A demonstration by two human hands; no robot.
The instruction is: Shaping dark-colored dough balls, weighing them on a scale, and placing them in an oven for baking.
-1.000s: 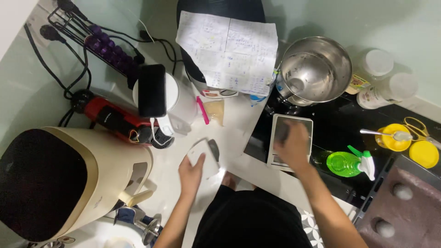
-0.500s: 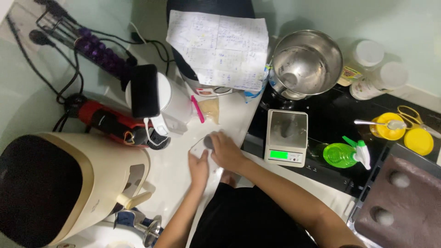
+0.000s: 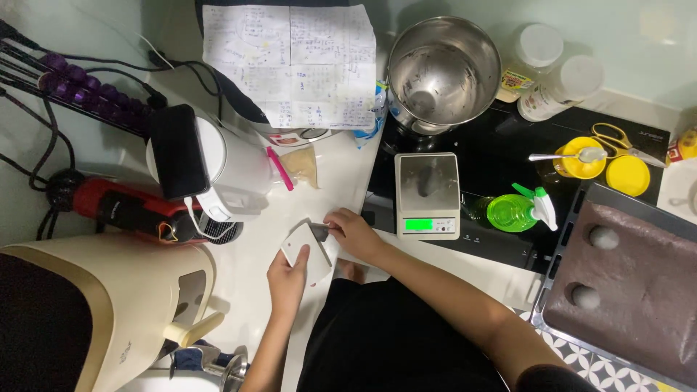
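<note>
free: bare counter (image 3: 337, 178) ahead | blocked: scale (image 3: 428, 194) right, kettle (image 3: 218, 163) (corded) left

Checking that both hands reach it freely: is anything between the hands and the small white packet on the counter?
Nothing visible. The left hand holds the white packet from below, and the right hand touches its top edge.

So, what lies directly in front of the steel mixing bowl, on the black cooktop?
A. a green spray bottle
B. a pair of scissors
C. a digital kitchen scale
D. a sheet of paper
C: the digital kitchen scale, its display lit green, sits on the black cooktop just below the steel mixing bowl.
</note>
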